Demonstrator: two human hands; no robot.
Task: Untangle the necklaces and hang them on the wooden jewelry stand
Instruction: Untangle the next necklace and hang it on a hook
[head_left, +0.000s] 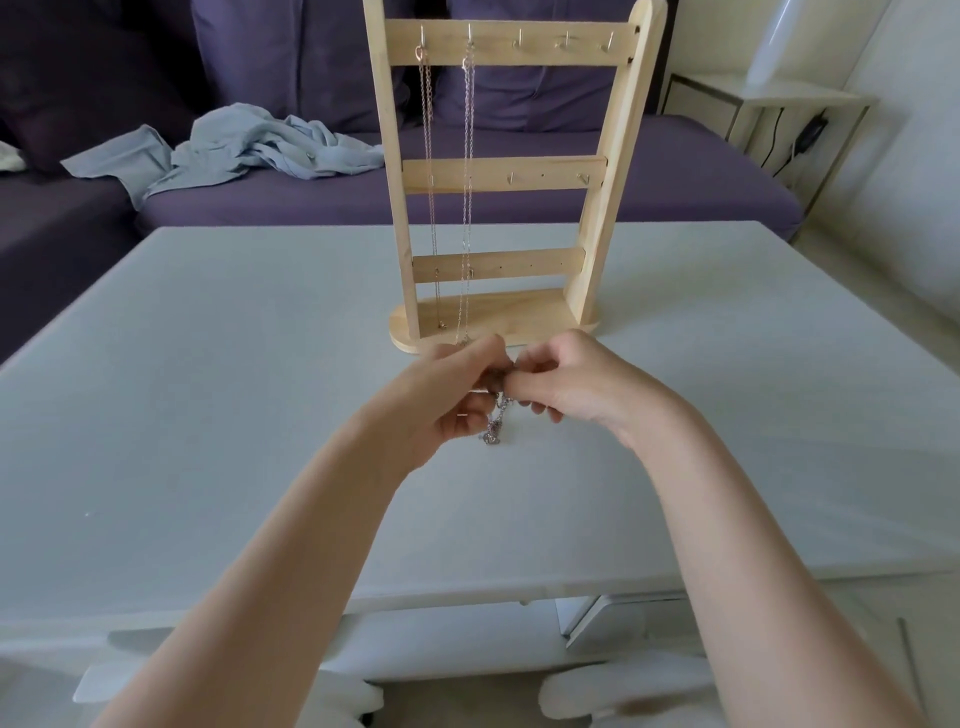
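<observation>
Two chains (447, 171) are already hanging from the leftmost hooks of the wooden stand (498, 171). Just in front of its base, a tangled necklace (496, 415) is being pinched by the left hand (447, 400) and right hand (566, 387), fingers curled, so the knot can be teased apart above the desk (208, 364).

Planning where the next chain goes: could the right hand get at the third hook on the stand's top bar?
Probably yes: the third hook is bare, nothing blocks it, but the right hand is pinching the tangled chain.

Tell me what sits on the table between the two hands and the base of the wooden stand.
Nothing: in the head view the left hand and right hand, pinching the tangled chain, reach almost to the wooden stand, leaving only bare table.
</observation>
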